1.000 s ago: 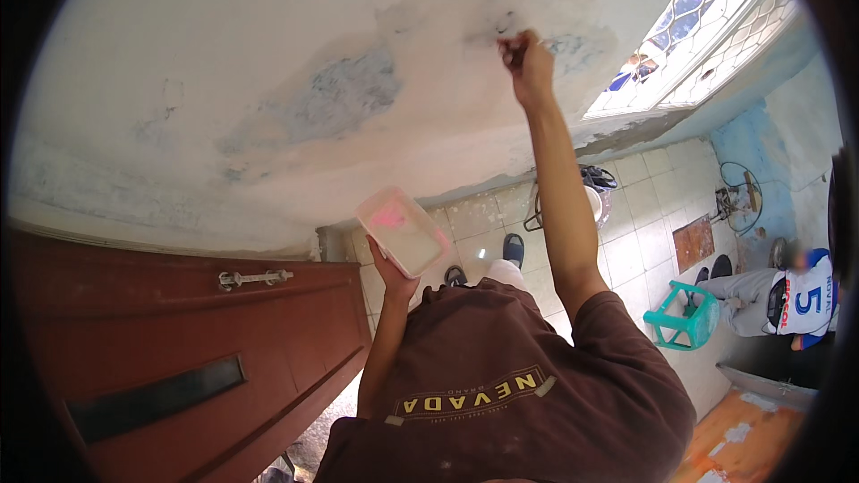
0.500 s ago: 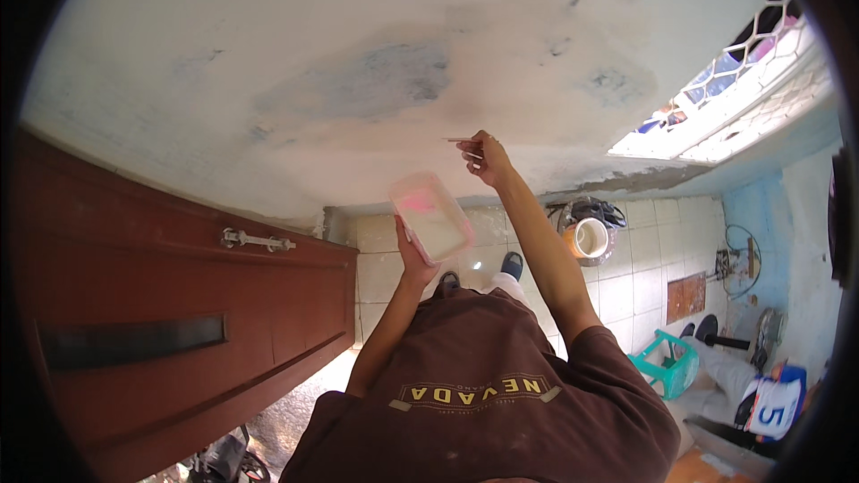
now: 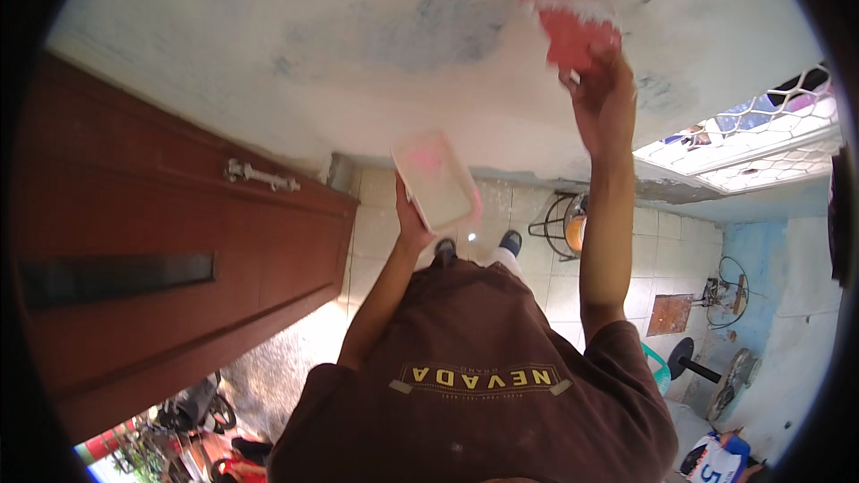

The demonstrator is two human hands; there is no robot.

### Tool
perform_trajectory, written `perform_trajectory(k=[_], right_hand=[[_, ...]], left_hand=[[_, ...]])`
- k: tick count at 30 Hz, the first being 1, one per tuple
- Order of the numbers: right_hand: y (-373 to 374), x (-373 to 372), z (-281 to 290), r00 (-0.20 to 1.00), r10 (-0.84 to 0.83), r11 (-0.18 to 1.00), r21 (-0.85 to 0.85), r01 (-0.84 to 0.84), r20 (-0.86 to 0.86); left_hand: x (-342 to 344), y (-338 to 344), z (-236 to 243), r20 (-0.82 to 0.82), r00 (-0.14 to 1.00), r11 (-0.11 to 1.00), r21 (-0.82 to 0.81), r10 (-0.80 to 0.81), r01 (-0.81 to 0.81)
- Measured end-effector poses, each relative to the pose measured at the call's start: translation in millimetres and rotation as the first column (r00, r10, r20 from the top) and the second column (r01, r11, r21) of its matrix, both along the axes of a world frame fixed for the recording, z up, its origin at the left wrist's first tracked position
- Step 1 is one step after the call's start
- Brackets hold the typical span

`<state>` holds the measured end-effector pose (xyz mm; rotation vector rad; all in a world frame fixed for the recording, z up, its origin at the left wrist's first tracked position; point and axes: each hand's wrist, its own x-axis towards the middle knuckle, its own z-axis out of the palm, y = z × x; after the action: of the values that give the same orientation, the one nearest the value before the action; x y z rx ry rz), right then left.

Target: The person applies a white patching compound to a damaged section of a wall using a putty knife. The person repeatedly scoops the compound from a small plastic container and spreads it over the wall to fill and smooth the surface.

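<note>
My right hand (image 3: 601,94) is raised toward the wall and closed on a red putty scraper (image 3: 573,34), a flat blade with a band of white paste along its upper part. Whether the blade touches the wall I cannot tell. At waist height, my left hand (image 3: 413,219) grips the side of a shallow rectangular tub (image 3: 452,210), tilted, with whitish paste and a pink patch inside. In front of me the pale wall (image 3: 358,103) has smoothed beige areas and rough grey-blue patches.
A brown door (image 3: 161,224) with a metal bolt stands on the left. To the right are a mesh-covered window (image 3: 761,130) and an orange container (image 3: 574,231) on a dark metal stand. A green plastic stool (image 3: 658,367) and another person (image 3: 716,461) appear at lower right.
My right hand has gone up and to the right, and the scraper now shows its broad face instead of its edge. The tub remains in my left hand.
</note>
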<state>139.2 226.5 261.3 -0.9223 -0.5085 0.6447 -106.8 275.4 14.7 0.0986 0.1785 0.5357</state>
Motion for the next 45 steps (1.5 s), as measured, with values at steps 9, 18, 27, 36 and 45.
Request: perform_trajectory(k=[9,18,27,36,45], right_hand=[[-68,-102,-76,0.669,0.211,0.812,-0.508,0.285,0.713],[-65,-99,-120,0.657,0.336,0.604,-0.69,0.4,0.675],[-44,-89,-153,0.551,0.452,0.573,-0.702,0.423,0.701],[-44,-84,-155,0.424,0.286,0.693,-0.491,0.528,0.859],[-113,-61,-156,0.992,-0.079,0.795,-0.595,0.122,0.098]], left_hand=[[13,18,-27,0.182,0.972,0.986,0.11,-0.146,0.128],[49,-30,4,-0.058,0.964,0.962,-0.097,-0.26,0.254],[53,-39,-5,0.008,0.952,0.942,-0.141,-0.307,0.305],[58,-36,-10,0.148,0.931,0.924,-0.143,-0.334,0.354],[59,-26,0,-0.052,0.967,0.968,-0.056,-0.248,0.245]])
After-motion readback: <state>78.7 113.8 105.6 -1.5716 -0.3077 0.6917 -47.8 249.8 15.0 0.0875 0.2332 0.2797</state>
